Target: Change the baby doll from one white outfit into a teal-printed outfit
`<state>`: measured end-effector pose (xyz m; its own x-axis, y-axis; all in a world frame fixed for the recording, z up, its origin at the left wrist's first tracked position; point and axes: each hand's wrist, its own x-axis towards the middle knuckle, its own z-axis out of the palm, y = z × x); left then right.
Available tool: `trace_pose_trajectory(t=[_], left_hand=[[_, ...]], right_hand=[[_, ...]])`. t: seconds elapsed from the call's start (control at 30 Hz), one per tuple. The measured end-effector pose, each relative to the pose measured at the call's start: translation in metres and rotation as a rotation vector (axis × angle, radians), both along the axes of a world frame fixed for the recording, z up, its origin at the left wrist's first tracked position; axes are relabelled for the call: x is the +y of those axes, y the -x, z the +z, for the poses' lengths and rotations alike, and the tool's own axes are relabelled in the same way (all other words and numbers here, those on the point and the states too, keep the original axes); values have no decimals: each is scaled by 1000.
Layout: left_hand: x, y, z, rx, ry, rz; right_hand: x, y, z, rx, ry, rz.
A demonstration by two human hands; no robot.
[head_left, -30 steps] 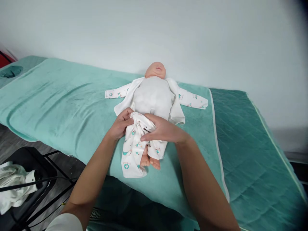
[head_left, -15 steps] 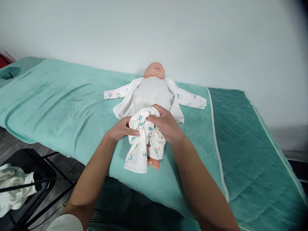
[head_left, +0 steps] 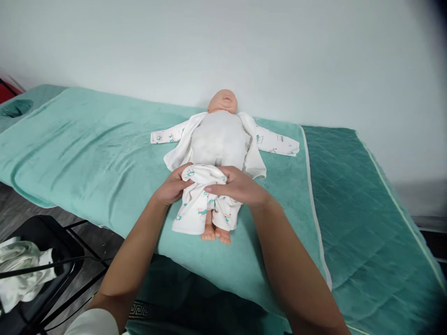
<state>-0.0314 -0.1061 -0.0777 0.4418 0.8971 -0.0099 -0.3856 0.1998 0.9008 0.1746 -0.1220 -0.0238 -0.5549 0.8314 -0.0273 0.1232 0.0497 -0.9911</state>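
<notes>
A baby doll [head_left: 220,135] lies on its back, head toward the wall, in an open white jacket [head_left: 257,160] with printed sleeves spread wide. Over its legs are bunched white baby trousers [head_left: 190,211] with a small green print. My left hand [head_left: 173,185] grips the waistband's left side, thumb on top. My right hand [head_left: 240,185] pinches the waistband from the right, its thumb across the front. One trouser leg covers most of the doll's leg on the right; the other lies flat to the left. Both bare feet [head_left: 214,234] show below the cloth.
A green cover [head_left: 87,139] lies over the bed beneath the doll, with a darker quilted sheet [head_left: 349,209] to the right. At lower left a black chair [head_left: 52,232] holds crumpled pale cloth [head_left: 23,267]. A white wall [head_left: 314,60] stands behind the bed.
The bunched waistband has been spread out sideways between my hands. The loose trouser leg has shifted left and up, so both feet now show instead of mainly one.
</notes>
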Motion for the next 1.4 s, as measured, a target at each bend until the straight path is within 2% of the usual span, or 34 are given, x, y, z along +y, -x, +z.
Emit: trace_pose_trajectory(t=[0.1,0.17,0.3,0.43,0.6,0.7,0.8,1.03,1.13,1.2,1.4], left_hand=[[-10,-8,3,50,-24,40],[-24,-14,9,72,-31,90],[-60,-19,31,133,43,188],[-92,-18,51,265,162,161],[-133,-28,63,397,251,264],[-158,-39,60,435,259,335],[-177,-50,51,414,281,410],[-206,-70,8,244,371,598],[-208,-61,-8,258,324,651],[-205,-50,-12,271,286,683],[-190,-31,-5,249,288,650]], right_hand=[[1,0,-8,177,77,-119],[1,0,-7,202,69,-158],[-1,-1,3,34,-54,-115],[1,-1,7,-171,-186,-68],[6,1,3,-334,-236,-22],[4,0,6,-418,-267,37],[0,-2,11,-484,-292,65],[-8,-3,12,-677,-435,222],[-11,0,10,-762,-479,251],[-12,3,9,-796,-475,250],[-16,8,9,-846,-478,243]])
